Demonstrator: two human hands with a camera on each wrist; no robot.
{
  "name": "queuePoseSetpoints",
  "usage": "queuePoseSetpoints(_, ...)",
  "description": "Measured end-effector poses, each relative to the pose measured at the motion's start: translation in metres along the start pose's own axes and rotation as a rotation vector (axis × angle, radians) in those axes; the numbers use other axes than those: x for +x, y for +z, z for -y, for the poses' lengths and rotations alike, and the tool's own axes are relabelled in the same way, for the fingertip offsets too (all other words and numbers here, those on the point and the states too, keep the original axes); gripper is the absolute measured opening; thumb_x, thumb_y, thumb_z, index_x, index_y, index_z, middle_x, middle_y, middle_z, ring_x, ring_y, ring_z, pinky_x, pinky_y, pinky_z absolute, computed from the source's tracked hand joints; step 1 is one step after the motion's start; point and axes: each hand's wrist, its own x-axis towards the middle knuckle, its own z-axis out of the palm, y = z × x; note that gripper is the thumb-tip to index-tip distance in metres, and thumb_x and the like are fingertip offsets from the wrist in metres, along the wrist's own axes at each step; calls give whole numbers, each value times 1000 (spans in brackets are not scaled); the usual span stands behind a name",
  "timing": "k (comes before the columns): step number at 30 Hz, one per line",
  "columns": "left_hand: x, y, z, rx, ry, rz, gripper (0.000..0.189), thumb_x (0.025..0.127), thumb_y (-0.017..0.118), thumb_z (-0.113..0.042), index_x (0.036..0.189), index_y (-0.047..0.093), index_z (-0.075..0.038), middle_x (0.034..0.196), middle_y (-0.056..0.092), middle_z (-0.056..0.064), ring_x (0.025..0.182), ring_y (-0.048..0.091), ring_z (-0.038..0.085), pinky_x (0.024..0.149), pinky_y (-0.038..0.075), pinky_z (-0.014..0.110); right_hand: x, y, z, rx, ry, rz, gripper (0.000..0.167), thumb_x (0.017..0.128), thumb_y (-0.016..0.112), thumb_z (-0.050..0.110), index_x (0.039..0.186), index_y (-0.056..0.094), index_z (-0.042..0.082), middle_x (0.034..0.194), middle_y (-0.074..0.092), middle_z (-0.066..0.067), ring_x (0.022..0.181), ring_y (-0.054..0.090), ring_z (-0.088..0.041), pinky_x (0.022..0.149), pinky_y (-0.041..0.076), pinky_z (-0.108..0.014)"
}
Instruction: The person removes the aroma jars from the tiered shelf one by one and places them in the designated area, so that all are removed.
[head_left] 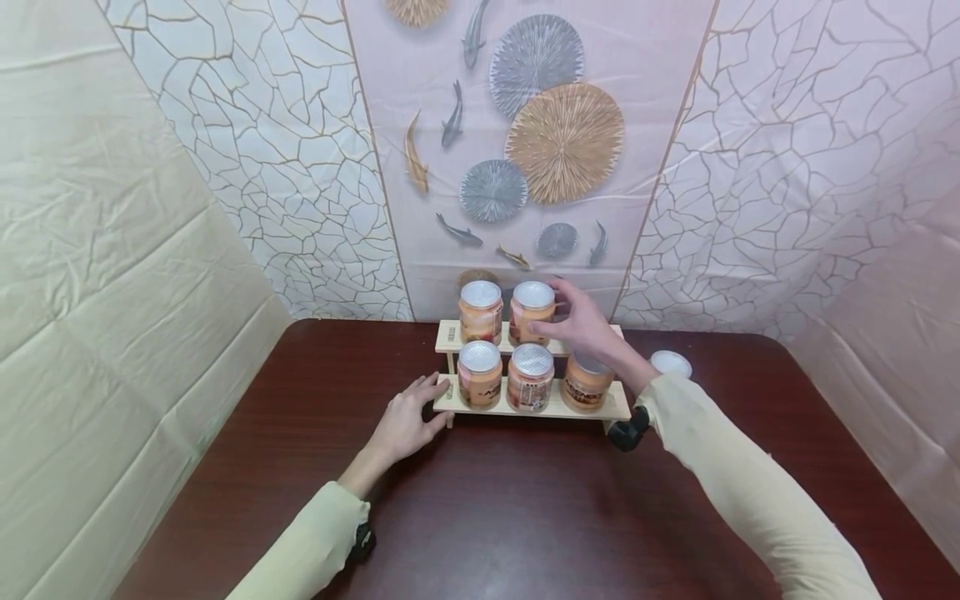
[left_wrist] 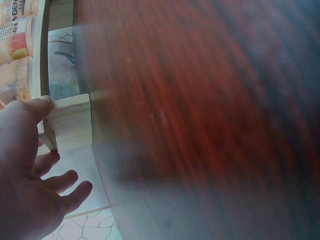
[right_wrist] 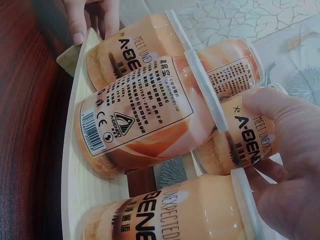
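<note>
A two-tier wooden rack (head_left: 555, 408) carries several orange jars with white lids. My right hand (head_left: 583, 323) grips the right-hand jar (head_left: 522, 325) on the upper tier, thumb at its front and fingers round its far side. Beside it stands another upper-tier jar (head_left: 480, 321). On the lower tier are a left jar (head_left: 480, 385), a middle jar (right_wrist: 145, 115) with its printed label outward, and a right jar (head_left: 587, 387) partly under my right wrist. My left hand (head_left: 405, 419) pinches the left end of the lower shelf (left_wrist: 48, 137) between thumb and fingers.
A round white lid (head_left: 671, 363) shows on the right, just beyond my right forearm. The rack stands near the far edge of the dark reddish-brown table (head_left: 525, 508). Behind the table hangs a patterned cloth (head_left: 480, 125), with pale cloth (head_left: 112, 292) at the sides.
</note>
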Motion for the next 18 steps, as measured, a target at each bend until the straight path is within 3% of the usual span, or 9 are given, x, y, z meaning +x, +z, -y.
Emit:
queuePoseSetpoints(12,1,0,-1,-4,5,-2,50,87,79,-20,132,65,-3,139,55,24,127,51,46,99,43,61,-3,-5,1,-3,-11,-2,78,84,82,13,148,40,2,131,55,-22,113,59,-39,96,48,-49)
queuePoseSetpoints(18,0,0,-1,-5,7,-6,50,87,80,-20,132,66,-3,139,55,24,127,51,46,99,43,60,-3,-10,-1,0,-55,-15,73,85,81,14,146,43,1,129,56,-23,113,59,-40,97,47,-50)
